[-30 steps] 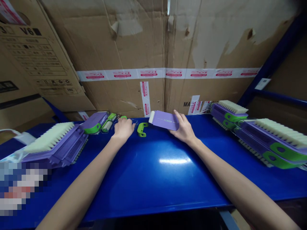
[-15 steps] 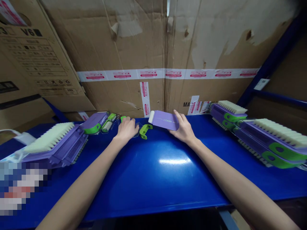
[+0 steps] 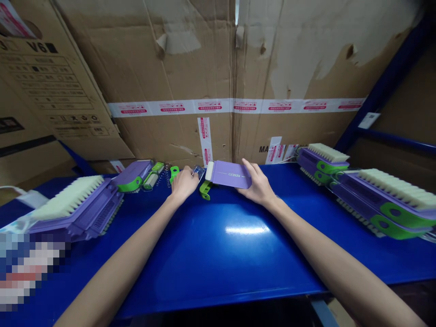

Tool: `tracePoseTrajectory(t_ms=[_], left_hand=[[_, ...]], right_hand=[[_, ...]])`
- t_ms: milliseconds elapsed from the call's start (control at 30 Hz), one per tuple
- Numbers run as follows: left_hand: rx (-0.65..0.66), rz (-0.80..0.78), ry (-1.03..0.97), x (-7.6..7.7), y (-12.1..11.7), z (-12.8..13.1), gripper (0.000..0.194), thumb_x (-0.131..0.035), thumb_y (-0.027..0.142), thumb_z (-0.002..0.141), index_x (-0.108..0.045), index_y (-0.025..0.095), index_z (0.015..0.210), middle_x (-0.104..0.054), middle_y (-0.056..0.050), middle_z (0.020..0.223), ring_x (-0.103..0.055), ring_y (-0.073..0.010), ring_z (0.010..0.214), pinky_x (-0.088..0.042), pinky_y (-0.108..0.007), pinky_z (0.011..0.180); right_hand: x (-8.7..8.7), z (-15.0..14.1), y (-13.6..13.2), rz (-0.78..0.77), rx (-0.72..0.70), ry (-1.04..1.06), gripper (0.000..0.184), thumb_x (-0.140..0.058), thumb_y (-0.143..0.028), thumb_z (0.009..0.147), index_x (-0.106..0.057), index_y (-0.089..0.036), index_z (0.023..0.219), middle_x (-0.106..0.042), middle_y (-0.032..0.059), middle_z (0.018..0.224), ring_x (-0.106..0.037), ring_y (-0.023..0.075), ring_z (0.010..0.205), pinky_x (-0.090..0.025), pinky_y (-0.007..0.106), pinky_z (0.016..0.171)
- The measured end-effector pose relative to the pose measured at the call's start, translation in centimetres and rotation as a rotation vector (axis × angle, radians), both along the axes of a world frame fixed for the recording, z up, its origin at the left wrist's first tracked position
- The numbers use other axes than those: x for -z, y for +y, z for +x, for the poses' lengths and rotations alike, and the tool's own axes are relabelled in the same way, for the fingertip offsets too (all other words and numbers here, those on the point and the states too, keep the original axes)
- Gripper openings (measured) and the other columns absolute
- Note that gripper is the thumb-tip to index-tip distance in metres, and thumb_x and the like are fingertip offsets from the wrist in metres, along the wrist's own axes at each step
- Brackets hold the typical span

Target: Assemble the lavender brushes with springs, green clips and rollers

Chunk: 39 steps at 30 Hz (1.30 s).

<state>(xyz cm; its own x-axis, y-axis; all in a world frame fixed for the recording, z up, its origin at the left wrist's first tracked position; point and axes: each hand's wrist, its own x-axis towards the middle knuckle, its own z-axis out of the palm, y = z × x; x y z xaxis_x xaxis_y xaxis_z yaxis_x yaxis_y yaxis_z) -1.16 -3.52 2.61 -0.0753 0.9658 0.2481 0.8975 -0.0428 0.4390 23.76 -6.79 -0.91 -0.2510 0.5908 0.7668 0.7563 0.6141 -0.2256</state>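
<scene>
My right hand (image 3: 257, 184) is closed on the right end of a flat purple panel (image 3: 231, 174) with pale lettering and a white strip on its left end. My left hand (image 3: 185, 184) has its fingers closed on a small clear plastic part (image 3: 198, 171), just left of the panel. A curved green piece (image 3: 205, 190) lies on the blue table, partly under the panel's left end. Behind my left fingers is another green piece (image 3: 174, 172), with small coil springs (image 3: 166, 176) beside it.
At the left stand a purple brush unit with white bristles (image 3: 73, 195), a purple and green unit (image 3: 134, 175) and small green-and-clear parts (image 3: 154, 176). Stacked brush units (image 3: 381, 200) sit at the right. Cardboard (image 3: 170, 136) walls the back of the blue table (image 3: 221, 254).
My left hand has moved slightly right, bringing the clear plastic part up beside the panel. The panel has shifted a little left and down, over the curved green piece.
</scene>
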Motion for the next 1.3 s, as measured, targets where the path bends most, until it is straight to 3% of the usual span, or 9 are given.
tracePoseTrajectory(t_ms=[133,333,533,733,967,1167,1300], left_hand=[[0.157,-0.01,-0.416,-0.4,0.6,0.7,0.029,-0.045,0.023,0.079,-0.053,0.016,0.106,-0.067,-0.009,0.082,-0.064,-0.0222,0.076,-0.047,-0.032,0.066],[0.332,-0.107,-0.785,-1.1,0.4,0.9,0.039,-0.041,0.027,0.083,-0.053,0.013,0.117,-0.065,-0.011,0.099,-0.061,-0.0166,0.071,-0.041,-0.023,0.049],[0.352,-0.014,-0.783,-0.5,0.1,1.1,0.063,-0.06,0.037,0.081,-0.04,0.013,0.136,-0.066,-0.013,0.101,-0.063,-0.0193,0.081,-0.045,-0.021,0.051],[0.473,0.011,-0.868,0.3,0.4,1.7,0.052,-0.055,0.037,0.085,-0.048,0.019,0.134,-0.061,-0.011,0.122,-0.062,-0.0216,0.094,-0.051,-0.023,0.056],[0.485,0.026,-0.922,0.4,0.3,1.6,0.065,-0.06,0.033,0.081,-0.04,0.016,0.14,-0.065,-0.012,0.11,-0.064,-0.0211,0.09,-0.056,-0.032,0.066],[0.481,0.142,-0.817,0.5,-0.1,2.1,0.06,-0.061,0.032,0.08,-0.047,0.015,0.135,-0.066,-0.012,0.107,-0.063,-0.0201,0.094,-0.053,-0.035,0.082],[0.5,0.117,-0.815,0.6,-0.1,1.9,0.064,-0.063,0.037,0.078,-0.045,0.015,0.136,-0.064,-0.013,0.11,-0.064,-0.0193,0.09,-0.053,-0.034,0.079]], right_hand=[[0.0,-0.2,-0.1,0.012,0.0,0.003,0.089,-0.067,-0.029,0.07,-0.021,-0.023,0.146,-0.048,0.0139,0.124,-0.051,0.03,0.113,-0.049,0.047,0.093],[-0.1,0.3,0.1,0.032,0.067,0.014,0.09,-0.067,-0.028,0.069,-0.021,-0.023,0.146,-0.048,0.0136,0.122,-0.052,0.0302,0.111,-0.049,0.047,0.093],[0.0,0.2,0.1,0.05,0.069,-0.009,0.09,-0.066,-0.027,0.069,-0.02,-0.023,0.147,-0.048,0.0142,0.123,-0.052,0.0306,0.112,-0.049,0.048,0.092],[-0.2,0.3,0.0,0.025,0.044,-0.046,0.093,-0.064,-0.026,0.07,-0.015,-0.024,0.148,-0.047,0.0147,0.125,-0.051,0.0316,0.113,-0.047,0.049,0.092],[-0.5,0.8,0.0,0.057,0.041,-0.069,0.088,-0.062,-0.026,0.072,-0.018,-0.022,0.148,-0.047,0.0153,0.126,-0.049,0.0322,0.115,-0.045,0.05,0.095],[-0.8,0.9,-0.2,0.061,0.02,-0.127,0.089,-0.061,-0.026,0.073,-0.015,-0.023,0.148,-0.046,0.0152,0.127,-0.048,0.0325,0.116,-0.044,0.051,0.097],[-0.9,0.8,-0.3,0.114,0.036,-0.154,0.085,-0.06,-0.024,0.073,-0.019,-0.02,0.148,-0.048,0.0162,0.124,-0.049,0.0316,0.114,-0.046,0.048,0.096]])
